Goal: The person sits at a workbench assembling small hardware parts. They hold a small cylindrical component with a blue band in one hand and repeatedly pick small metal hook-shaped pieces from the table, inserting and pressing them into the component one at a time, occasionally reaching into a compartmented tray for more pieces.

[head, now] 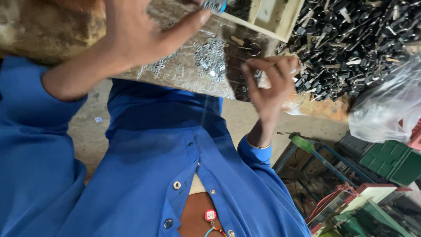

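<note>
Two hands over desk. Left hand pinches a small metal part at fingertips; right hand curled, grip contents unclear. Part judged light, stiff, slippery: hold by its edges. Key pile nearby.

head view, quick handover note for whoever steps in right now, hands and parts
Left hand: raised over the bench, grip pinching a small metal part at its fingertips.
Right hand: fingers curled at the bench edge; what they hold cannot be told.
Small silver parts lie loose on the shiny sheet; a big pile of black keys sits to the right, beside a clear plastic bag.
Done and left: cannot tell.
</note>
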The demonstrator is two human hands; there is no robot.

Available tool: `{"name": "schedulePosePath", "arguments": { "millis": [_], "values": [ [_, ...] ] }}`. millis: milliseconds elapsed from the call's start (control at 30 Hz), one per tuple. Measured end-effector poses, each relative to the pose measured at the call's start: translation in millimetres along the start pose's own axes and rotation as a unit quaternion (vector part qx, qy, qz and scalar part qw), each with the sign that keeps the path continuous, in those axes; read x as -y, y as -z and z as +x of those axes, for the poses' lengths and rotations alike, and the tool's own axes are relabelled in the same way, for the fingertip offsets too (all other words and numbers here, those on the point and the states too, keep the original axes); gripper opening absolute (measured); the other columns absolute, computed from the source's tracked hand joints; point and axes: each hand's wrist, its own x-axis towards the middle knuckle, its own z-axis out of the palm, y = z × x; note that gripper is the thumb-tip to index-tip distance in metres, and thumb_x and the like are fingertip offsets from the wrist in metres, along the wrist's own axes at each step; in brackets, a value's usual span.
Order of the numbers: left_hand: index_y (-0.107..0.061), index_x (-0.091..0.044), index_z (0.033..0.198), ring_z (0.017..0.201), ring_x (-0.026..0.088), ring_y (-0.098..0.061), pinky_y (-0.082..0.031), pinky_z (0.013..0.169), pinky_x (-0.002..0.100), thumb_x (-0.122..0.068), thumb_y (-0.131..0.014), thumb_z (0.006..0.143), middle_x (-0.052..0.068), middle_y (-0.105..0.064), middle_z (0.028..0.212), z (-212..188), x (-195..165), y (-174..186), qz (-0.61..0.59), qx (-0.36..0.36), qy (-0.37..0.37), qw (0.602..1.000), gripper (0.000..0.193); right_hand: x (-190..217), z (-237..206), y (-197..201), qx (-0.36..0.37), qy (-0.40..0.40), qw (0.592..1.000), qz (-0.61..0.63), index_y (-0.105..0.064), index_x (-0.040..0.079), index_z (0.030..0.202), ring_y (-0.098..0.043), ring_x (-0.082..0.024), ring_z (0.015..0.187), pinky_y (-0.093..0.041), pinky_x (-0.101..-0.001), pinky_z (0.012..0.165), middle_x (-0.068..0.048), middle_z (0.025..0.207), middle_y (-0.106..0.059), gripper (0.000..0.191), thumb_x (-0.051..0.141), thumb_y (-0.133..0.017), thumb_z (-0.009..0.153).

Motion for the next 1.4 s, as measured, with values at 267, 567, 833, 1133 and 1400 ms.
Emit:
{"name": "schedulePosePath", "arguments": {
  "millis": [267, 567, 833, 1133, 1400],
  "values": [
    [-0.065, 0.007, 0.114, 0.105, 0.024, -0.075, -0.063, 0.086, 0.03, 0.009, -0.08, 0.102, 0.02, -0.071, 0.115, -55.4, -75.9, 35.4, -0.13, -0.102, 0.131, 0.978, 0.019, 89.5, -21.6, -44.5, 0.059, 0.077, 0.994, 0.048, -0.074, 0.011, 0.099, -0.042, -0.035, 0.136, -0.029, -0.0531, 0.116, -0.01, 0.134, -0.057, 0.033, 0.033, -0.094, 0.084],
    [-0.07, 0.006, 0.115, 0.098, 0.02, -0.075, -0.064, 0.081, 0.027, 0.008, -0.079, 0.098, 0.019, -0.072, 0.114, -107.5, -115.9, 2.5, -0.161, -0.142, 0.261, 0.941, 0.02, 82.1, -39.7, -49.2, 0.055, 0.138, 0.988, -0.032, -0.075, 0.026, 0.109, -0.043, -0.031, 0.141, -0.019, -0.0557, 0.122, 0.001, 0.141, -0.059, 0.027, 0.03, -0.092, 0.089],
    [-0.074, 0.001, 0.111, 0.096, 0.015, -0.076, -0.059, 0.069, 0.024, 0.003, -0.083, 0.094, 0.015, -0.076, 0.116, -130.2, -121.6, -49.7, -0.133, -0.099, 0.309, 0.937, 0.02, 44.6, -66.2, -50.9, 0.064, 0.11, 0.991, 0.031, -0.078, 0.018, 0.108, -0.057, -0.026, 0.117, -0.031, -0.0477, 0.108, 0.003, 0.121, -0.067, 0.029, 0.01, -0.089, 0.082],
    [-0.077, -0.001, 0.108, 0.076, 0.012, -0.073, -0.051, 0.056, 0.024, -0.001, -0.086, 0.09, 0.012, -0.08, 0.11, -135.9, -115.9, -79.4, -0.109, -0.06, 0.346, 0.93, 0.02, 38.5, -77.6, -57.4, -0.034, -0.038, 0.973, 0.226, -0.072, 0.001, 0.102, -0.062, -0.024, 0.099, -0.05, -0.0348, 0.089, -0.01, 0.102, -0.075, 0.016, -0.006, -0.08, 0.089],
    [-0.074, -0.001, 0.114, 0.1, 0.021, -0.079, -0.064, 0.075, 0.028, 0.001, -0.081, 0.094, 0.012, -0.077, 0.116, -140.3, -110.3, -76.7, -0.115, -0.061, 0.296, 0.946, 0.021, 48.0, -79.0, -69.7, -0.009, -0.15, 0.923, 0.355, -0.061, 0.003, 0.111, -0.066, -0.013, 0.094, -0.057, -0.0283, 0.085, -0.006, 0.101, -0.066, 0.032, -0.005, -0.08, 0.087]
  ]
}}
